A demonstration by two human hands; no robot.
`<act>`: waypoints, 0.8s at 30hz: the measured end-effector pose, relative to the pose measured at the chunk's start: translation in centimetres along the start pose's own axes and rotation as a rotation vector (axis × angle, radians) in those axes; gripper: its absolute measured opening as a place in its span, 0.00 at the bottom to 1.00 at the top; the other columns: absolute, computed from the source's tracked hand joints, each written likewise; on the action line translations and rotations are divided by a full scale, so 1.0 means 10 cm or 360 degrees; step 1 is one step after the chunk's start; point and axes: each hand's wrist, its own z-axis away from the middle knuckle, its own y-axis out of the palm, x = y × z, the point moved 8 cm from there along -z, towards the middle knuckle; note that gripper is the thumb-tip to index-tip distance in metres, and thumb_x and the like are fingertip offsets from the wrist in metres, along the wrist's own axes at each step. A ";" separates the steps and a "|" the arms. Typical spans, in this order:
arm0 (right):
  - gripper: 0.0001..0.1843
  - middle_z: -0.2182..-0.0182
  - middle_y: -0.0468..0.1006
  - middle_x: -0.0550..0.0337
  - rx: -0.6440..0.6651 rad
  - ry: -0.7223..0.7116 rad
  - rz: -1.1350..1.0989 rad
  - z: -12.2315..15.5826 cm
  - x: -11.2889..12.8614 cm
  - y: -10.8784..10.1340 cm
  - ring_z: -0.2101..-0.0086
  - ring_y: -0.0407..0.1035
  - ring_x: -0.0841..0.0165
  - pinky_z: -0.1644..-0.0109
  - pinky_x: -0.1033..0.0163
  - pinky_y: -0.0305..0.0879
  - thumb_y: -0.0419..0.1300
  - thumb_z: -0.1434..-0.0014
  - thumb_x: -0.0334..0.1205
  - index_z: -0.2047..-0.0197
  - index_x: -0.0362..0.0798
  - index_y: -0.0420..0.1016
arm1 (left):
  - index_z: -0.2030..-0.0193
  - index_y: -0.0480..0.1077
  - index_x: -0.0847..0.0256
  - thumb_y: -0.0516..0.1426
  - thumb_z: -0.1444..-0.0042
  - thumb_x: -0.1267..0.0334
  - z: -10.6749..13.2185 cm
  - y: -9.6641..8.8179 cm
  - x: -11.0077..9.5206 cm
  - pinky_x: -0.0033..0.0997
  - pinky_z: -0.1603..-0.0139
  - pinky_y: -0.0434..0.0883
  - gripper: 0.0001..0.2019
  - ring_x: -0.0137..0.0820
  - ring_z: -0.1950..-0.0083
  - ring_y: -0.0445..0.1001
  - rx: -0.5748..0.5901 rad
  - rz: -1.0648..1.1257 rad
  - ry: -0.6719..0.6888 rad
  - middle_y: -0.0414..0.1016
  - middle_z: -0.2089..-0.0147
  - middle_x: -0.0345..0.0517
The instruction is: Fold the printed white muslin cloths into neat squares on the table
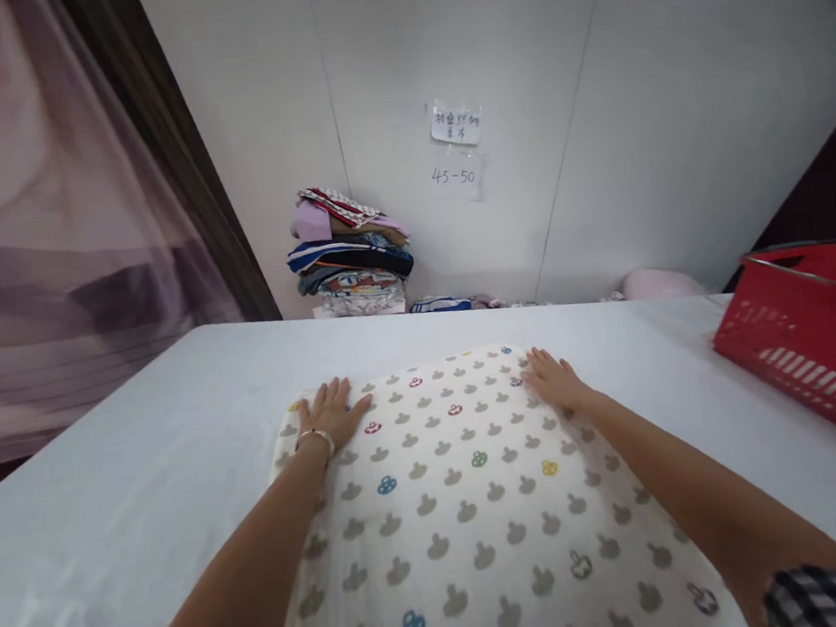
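A white cloth (456, 510) printed with grey and a few coloured mushroom shapes lies spread over the table, its near end running out of the picture below. My left hand (333, 414) rests flat on its far left corner, fingers spread, a light bracelet (318, 440) round the wrist. On the far right corner lies my right hand (556, 381), palm down with fingers stretched out along the cloth's edge. Neither hand grips the fabric.
A white table (169, 453) carries the cloth. To the right stands a red plastic basket (804, 325) with a metal handle. Behind the table's far edge rises a stack of folded clothes (351, 251) by the wall. Paper notes (455, 126) hang there; a curtain (66, 213) is at left.
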 end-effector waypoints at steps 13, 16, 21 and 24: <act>0.39 0.35 0.39 0.59 -0.0039 -0.0120 0.0136 1.35 -0.34 0.25 0.37 0.33 0.62 0.36 0.49 0.34 0.33 0.42 0.62 0.34 0.49 0.42 | 0.35 0.48 0.60 0.40 0.44 0.43 1.06 -0.13 0.05 0.53 0.37 0.41 0.34 0.41 0.32 0.38 -0.0061 -0.0110 0.0255 0.42 0.31 0.47; 0.38 0.35 0.38 0.59 0.0022 -0.0126 0.0085 1.32 -0.31 0.22 0.37 0.32 0.62 0.36 0.49 0.35 0.35 0.41 0.62 0.34 0.50 0.42 | 0.35 0.49 0.60 0.40 0.45 0.42 1.27 -0.07 0.07 0.53 0.37 0.42 0.35 0.41 0.32 0.40 -0.0008 -0.0135 0.0240 0.44 0.32 0.48; 0.37 0.35 0.37 0.56 -0.0002 -0.0025 0.0031 1.54 -0.40 0.14 0.37 0.32 0.63 0.36 0.50 0.35 0.34 0.40 0.58 0.34 0.47 0.40 | 0.35 0.48 0.56 0.39 0.41 0.49 1.45 -0.13 0.08 0.52 0.38 0.46 0.29 0.40 0.32 0.40 0.0036 -0.0047 0.0179 0.41 0.31 0.46; 0.37 0.35 0.40 0.56 -0.0103 -0.0018 0.0071 1.82 -0.51 0.19 0.37 0.34 0.63 0.36 0.49 0.36 0.35 0.40 0.59 0.34 0.47 0.42 | 0.36 0.51 0.53 0.40 0.40 0.50 1.74 -0.12 0.05 0.53 0.37 0.44 0.27 0.40 0.32 0.39 -0.0012 -0.0085 0.0322 0.43 0.32 0.44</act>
